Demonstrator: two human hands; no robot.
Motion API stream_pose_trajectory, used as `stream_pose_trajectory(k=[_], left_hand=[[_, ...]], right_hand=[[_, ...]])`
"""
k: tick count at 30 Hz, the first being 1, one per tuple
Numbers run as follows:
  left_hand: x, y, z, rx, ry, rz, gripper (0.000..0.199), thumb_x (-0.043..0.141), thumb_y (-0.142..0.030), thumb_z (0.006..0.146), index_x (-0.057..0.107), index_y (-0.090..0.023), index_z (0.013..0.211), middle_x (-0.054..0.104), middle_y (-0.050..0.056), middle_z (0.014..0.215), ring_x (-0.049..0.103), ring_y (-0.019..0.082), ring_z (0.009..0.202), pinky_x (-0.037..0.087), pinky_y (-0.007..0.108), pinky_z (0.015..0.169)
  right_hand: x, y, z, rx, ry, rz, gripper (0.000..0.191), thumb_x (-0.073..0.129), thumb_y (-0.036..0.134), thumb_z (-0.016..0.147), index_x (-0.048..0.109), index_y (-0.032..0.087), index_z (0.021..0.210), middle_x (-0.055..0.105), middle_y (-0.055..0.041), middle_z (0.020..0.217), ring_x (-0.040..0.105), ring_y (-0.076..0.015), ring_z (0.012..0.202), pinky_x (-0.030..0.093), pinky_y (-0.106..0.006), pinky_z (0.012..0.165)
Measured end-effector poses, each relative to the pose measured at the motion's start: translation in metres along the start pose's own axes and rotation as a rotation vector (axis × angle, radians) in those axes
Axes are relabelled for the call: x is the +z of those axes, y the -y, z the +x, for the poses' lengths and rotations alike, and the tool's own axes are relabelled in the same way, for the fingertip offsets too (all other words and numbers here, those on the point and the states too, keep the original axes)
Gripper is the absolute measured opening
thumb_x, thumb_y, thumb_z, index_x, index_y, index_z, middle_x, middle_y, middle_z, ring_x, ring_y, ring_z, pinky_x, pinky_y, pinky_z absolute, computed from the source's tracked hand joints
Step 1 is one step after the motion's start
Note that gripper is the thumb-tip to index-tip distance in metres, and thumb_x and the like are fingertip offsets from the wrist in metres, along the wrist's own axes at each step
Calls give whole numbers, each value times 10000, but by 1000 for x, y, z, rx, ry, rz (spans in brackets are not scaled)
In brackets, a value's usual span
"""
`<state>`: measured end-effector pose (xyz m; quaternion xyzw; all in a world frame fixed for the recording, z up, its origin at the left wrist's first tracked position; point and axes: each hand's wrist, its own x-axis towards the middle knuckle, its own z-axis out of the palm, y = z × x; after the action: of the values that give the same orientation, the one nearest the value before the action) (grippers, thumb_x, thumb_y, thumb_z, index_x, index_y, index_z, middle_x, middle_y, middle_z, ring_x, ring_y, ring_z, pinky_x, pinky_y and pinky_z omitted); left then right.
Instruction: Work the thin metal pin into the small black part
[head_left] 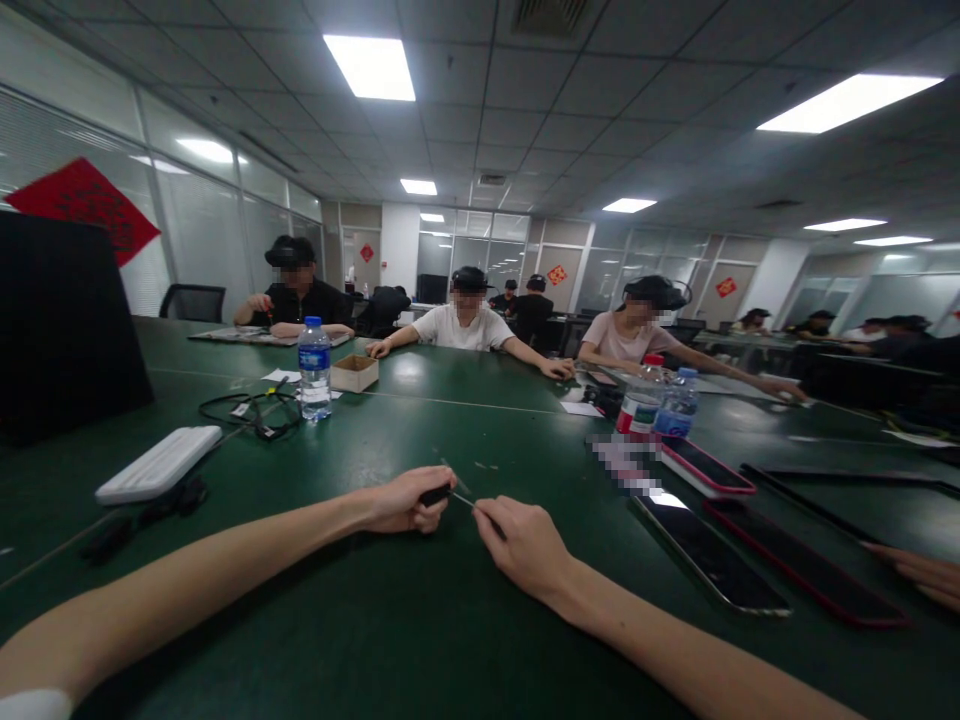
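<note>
Thin rod (pixel 463 497) being held between two bare hands

From where I'm standing, the rod is shining faintly, running from a black handle (pixel 435 495) toward the opposite fingers, at the middle of the green table (pixel 360 640) in front of the person. I cannot tell whether the hands are resting on the surface or hovering just above it. The left hand (pixel 411 500) is gripping the handle, fingers closed round it. The right hand (pixel 521 545) is pinching the rod's far end; a dark patch is showing among its fingers, and I'm not making out whether that is shadow or part of the piece.

By my reading, the step in hand is a two-handed one: the left is steadying, the right is minding the tip. Any next move is probably calling for both grips to be staying in line and light, since something so slender could be slipping or bending.

Off to the right, a dark-screened phone (pixel 709 550) is lying on the table, and a co-worker's hand (pixel 922 575) is showing at the edge, well apart from the rod.
</note>
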<state>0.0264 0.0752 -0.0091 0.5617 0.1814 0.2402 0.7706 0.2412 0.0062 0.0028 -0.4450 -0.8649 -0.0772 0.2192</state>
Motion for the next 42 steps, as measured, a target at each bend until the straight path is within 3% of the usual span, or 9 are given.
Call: stream_pose_trajectory(k=[8,13,29,38,42], left_hand=[[5,12,4,150,-185,142,315,489,-503,892,365,-217,851,359,-106,513,261,57,393,211,178,414],[12,10,1,177,-172,209,310,463,-497,904,356,-212,847,365,-104,512,255,54,394,200,175,403],[7,6,-3,133,-51,241,301,483,-469,903,353,-208,828,353,-107,493,287,56,373,196,170,386],[15,7,0,188,-234,240,298,427,-487,920,349,-210,841,342,-116,480,246,55,366,207,172,386],[17,5,-2,152,-203,240,305,450,-487,911,353,-209,830,347,-112,488,254,52,380,207,163,396]], right_hand=[[-1,-1,-2,1,7,-13,281,390,281,970,650,181,1004,648,-45,823,584,-114,656,448,-201,597],[-4,1,-2,-20,25,-1,285,395,278,966,654,176,1029,656,-48,841,591,-114,668,458,-207,614],[0,-4,-5,-128,4,36,268,422,255,937,672,171,983,645,-43,805,570,-106,654,425,-200,609],[-4,5,0,3,52,-16,287,389,263,960,645,153,1031,645,-55,861,578,-112,672,449,-206,608],[-4,5,-1,-24,76,1,285,386,263,965,645,155,1009,641,-46,840,567,-102,648,442,-204,603]])
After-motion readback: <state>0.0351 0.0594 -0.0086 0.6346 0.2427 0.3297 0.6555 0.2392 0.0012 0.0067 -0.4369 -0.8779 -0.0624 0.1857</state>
